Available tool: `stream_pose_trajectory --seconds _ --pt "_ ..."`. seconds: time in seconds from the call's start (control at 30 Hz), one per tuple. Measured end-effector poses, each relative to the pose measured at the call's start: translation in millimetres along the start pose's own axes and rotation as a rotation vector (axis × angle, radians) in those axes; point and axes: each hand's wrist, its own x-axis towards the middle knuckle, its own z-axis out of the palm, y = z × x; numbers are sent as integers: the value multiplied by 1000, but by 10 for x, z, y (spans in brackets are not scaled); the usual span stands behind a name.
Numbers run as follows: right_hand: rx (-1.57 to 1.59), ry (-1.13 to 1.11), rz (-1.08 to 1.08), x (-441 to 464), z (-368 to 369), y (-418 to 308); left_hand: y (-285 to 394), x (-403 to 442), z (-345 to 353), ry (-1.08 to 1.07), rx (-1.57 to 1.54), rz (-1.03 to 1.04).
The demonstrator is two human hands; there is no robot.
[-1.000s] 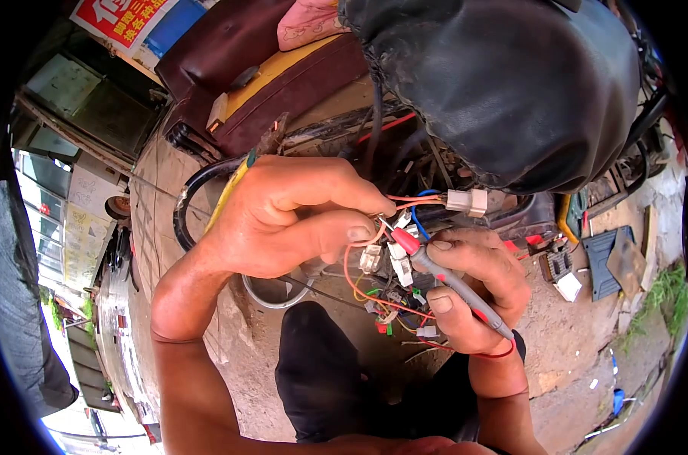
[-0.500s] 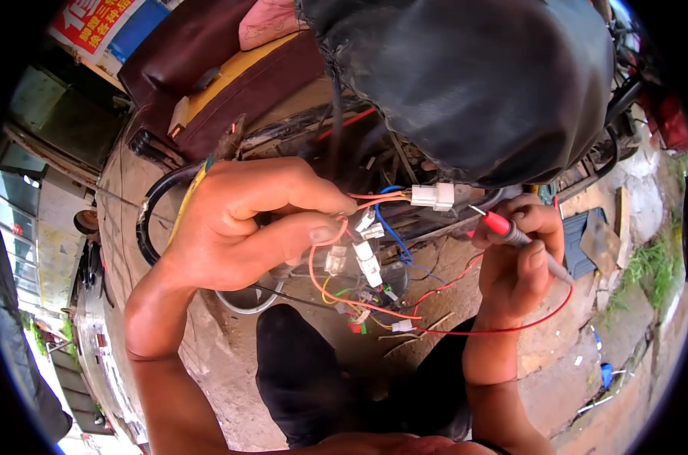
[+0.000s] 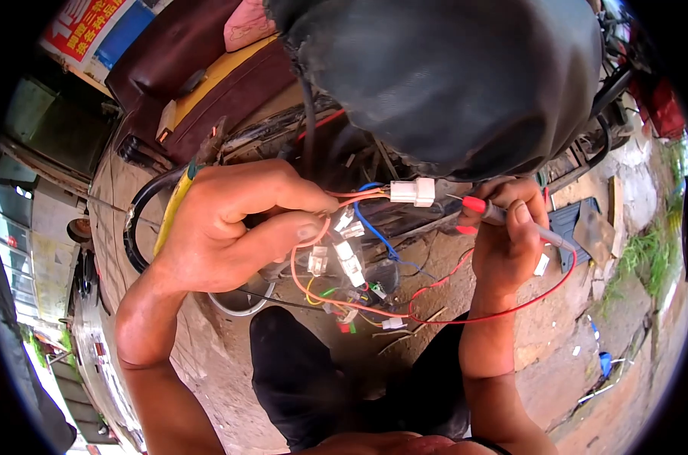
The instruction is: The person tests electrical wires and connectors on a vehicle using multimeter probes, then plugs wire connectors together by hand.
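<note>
Orange wires [image 3: 363,195] are pinched between the thumb and forefinger of my left hand [image 3: 245,220]. They run into a white connector [image 3: 412,192] that points right. My right hand [image 3: 511,235] has its fingers closed round a grey and red test probe [image 3: 496,212], whose metal tip faces left, a short gap from the connector. A thin red lead [image 3: 503,312] loops from the probe's rear to the wire bundle. Below my left hand's fingertips hang more white connectors [image 3: 349,264] and a blue wire [image 3: 380,236].
A black padded seat [image 3: 450,83] fills the top centre. Behind it at left is a dark red sofa [image 3: 169,45]. A curved black tube [image 3: 135,227] lies beside my left wrist, and a metal ring [image 3: 241,309] is below. Grass [image 3: 644,254] grows at right.
The probe has moved right, away from the wires at my left fingertips, and its tip now faces the connector. The view has shifted, and the red lead now shows as a long loop.
</note>
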Motion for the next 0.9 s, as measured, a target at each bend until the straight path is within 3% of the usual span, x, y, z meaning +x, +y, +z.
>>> stream_pose_trajectory --seconds 0.3,0.4,0.73,0.9 --pt "36 4 -31 18 -12 2 7 -28 -11 82 -25 -16" --pt "30 -1 -26 21 -19 -11 -4 -62 -98 134 -115 66" --pt "12 8 -14 18 -25 -23 -57 -185 -232 417 -305 159" --pt "8 -47 -49 50 -65 -1 -29 -187 -218 589 -302 95"
